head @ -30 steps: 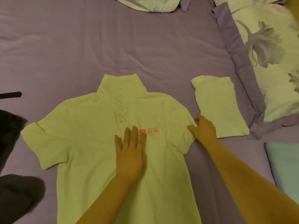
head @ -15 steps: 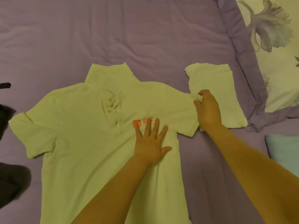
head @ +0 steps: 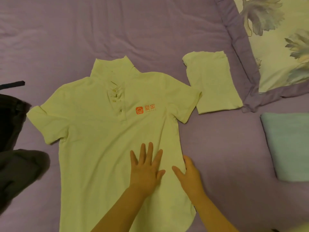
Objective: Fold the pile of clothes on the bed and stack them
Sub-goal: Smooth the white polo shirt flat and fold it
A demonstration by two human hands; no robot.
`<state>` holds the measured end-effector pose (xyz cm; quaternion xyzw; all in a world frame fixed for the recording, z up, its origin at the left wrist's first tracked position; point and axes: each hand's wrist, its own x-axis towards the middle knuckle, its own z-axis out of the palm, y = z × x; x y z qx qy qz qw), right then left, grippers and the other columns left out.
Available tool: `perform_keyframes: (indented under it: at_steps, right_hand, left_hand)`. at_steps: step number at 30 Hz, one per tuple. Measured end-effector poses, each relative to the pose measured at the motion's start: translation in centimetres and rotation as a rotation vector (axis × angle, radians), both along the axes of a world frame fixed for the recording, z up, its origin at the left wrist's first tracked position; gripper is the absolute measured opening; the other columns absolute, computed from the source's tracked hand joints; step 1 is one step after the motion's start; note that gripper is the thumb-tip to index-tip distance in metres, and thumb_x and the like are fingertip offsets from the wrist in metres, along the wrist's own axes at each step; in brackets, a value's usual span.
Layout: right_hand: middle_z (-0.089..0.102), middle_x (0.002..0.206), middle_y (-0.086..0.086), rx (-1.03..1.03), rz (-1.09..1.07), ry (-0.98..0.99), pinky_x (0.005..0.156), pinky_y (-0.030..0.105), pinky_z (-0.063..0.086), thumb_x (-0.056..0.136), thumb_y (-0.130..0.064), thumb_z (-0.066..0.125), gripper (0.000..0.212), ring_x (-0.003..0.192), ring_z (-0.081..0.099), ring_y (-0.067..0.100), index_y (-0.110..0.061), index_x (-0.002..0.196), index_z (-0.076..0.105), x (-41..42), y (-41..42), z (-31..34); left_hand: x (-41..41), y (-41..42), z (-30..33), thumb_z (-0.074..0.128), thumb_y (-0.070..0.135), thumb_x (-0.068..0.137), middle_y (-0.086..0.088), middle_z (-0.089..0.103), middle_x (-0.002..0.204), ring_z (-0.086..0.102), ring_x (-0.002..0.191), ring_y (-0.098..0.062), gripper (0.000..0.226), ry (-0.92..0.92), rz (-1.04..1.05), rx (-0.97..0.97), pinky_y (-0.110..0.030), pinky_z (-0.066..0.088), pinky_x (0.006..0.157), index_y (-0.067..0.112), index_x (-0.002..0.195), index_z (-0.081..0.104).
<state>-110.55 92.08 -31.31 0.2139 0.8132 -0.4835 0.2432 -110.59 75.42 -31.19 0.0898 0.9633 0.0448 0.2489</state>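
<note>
We see a pale polo shirt (head: 100, 148) spread face-up on the purple bed (head: 117, 30), our left hand (head: 146, 169) flat on its lower front, fingers wide, our right hand (head: 189, 174) open on its right edge, a folded shirt (head: 212, 82) just right of its sleeve

Folded shirt (head: 212, 84) R of polo (head: 103, 148).

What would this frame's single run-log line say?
stage: smoothing, unfolded | polo shirt: spread flat, front up | left hand: flat on shirt | right hand: at shirt's side edge | folded shirt: beside sleeve
</note>
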Motion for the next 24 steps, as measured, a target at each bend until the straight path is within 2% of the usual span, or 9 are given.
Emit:
perform_keyframes:
  at_steps: [3,4,6,8,11,15,17,20,24]
  right_hand:
    - [0.065,0.089,-0.015,0.062,-0.06,0.025,0.06,0.01,0.046,0.09,-0.023,0.064,0.012,0.088,0.066,0.015,-0.021,0.101,0.06,3.8,1.2,0.7]
    - [0.066,0.086,-0.013,0.05,-0.065,0.007,0.058,0.014,0.047,0.089,-0.025,0.065,0.01,0.083,0.065,0.015,-0.022,0.096,0.06,4.7,1.5,1.0]
    - [0.069,0.096,-0.006,0.049,0.03,-0.046,0.064,0.018,0.049,0.089,-0.027,0.065,0.013,0.084,0.064,0.014,-0.02,0.1,0.061,6.7,1.8,1.5]
    - [0.067,0.107,0.005,0.191,0.098,-0.001,0.077,0.031,0.048,0.094,-0.027,0.058,0.023,0.094,0.062,0.023,-0.011,0.11,0.061,8.2,2.2,2.1]
    - [0.065,0.099,0.014,0.377,0.014,0.076,0.067,0.033,0.04,0.097,-0.031,0.051,0.025,0.083,0.056,0.03,-0.008,0.103,0.058,9.6,3.2,3.4]
    - [0.056,0.084,0.011,0.537,0.189,-0.078,0.06,0.032,0.035,0.097,-0.026,0.049,0.017,0.073,0.05,0.028,-0.01,0.095,0.049,11.0,3.8,3.1]
    - [0.056,0.086,0.012,0.487,0.215,-0.082,0.06,0.032,0.034,0.096,-0.019,0.051,0.016,0.074,0.049,0.027,-0.004,0.103,0.051,11.7,3.9,2.6]
    - [0.058,0.104,0.01,0.279,0.031,-0.02,0.075,0.03,0.038,0.094,-0.025,0.057,0.029,0.088,0.051,0.022,-0.005,0.114,0.052,13.0,4.1,3.1]
    - [0.055,0.104,-0.003,0.158,0.01,-0.014,0.078,0.028,0.039,0.085,-0.028,0.07,0.04,0.093,0.051,0.017,-0.018,0.118,0.049,14.7,4.4,4.0]
  left_hand:
    - [3.5,-0.9,-1.2,0.005,0.063,0.092,-0.008,-0.024,0.155,-0.033,0.136,-0.037,0.064,-0.075,-0.014,-0.006,-0.061,-0.015,0.109,0.035,0.144,-0.021]
    - [4.5,-1.1,-1.3,0.005,0.064,0.093,-0.005,-0.033,0.151,-0.039,0.132,-0.034,0.064,-0.107,-0.013,0.004,-0.058,-0.018,0.109,0.036,0.14,-0.028]
    - [6.4,-1.5,-0.8,0.008,0.063,0.094,-0.002,-0.033,0.15,-0.031,0.139,-0.031,0.065,-0.128,-0.009,0.046,-0.056,-0.015,0.111,0.035,0.145,-0.02]
    - [8.4,-2.3,0.1,0.012,0.059,0.097,-0.003,-0.023,0.156,-0.019,0.145,-0.03,0.062,-0.135,0.025,0.076,-0.055,-0.008,0.114,0.034,0.151,-0.007]
    - [11.3,-5.3,1.0,0.021,0.046,0.101,-0.005,-0.01,0.16,-0.009,0.147,-0.03,0.058,-0.155,0.105,0.034,-0.056,0.003,0.116,0.03,0.152,0.0]
    - [15.2,-10.0,1.0,0.029,0.032,0.102,-0.005,-0.012,0.16,-0.009,0.147,-0.032,0.059,-0.204,0.159,-0.048,-0.058,0.008,0.116,0.029,0.152,-0.002]
    - [17.0,-11.6,0.9,0.031,0.029,0.101,-0.005,-0.014,0.16,-0.01,0.147,-0.033,0.061,-0.21,0.206,-0.053,-0.058,0.009,0.115,0.031,0.152,-0.003]
    - [19.2,-13.1,0.9,0.038,0.033,0.099,-0.01,-0.009,0.159,-0.006,0.146,-0.035,0.065,-0.145,0.39,-0.068,-0.058,0.013,0.113,0.027,0.152,0.002]
    - [20.8,-15.1,1.6,0.058,0.034,0.09,-0.022,0.012,0.152,0.023,0.135,-0.043,0.078,-0.095,0.817,0.04,-0.051,0.034,0.106,0.014,0.149,0.012]
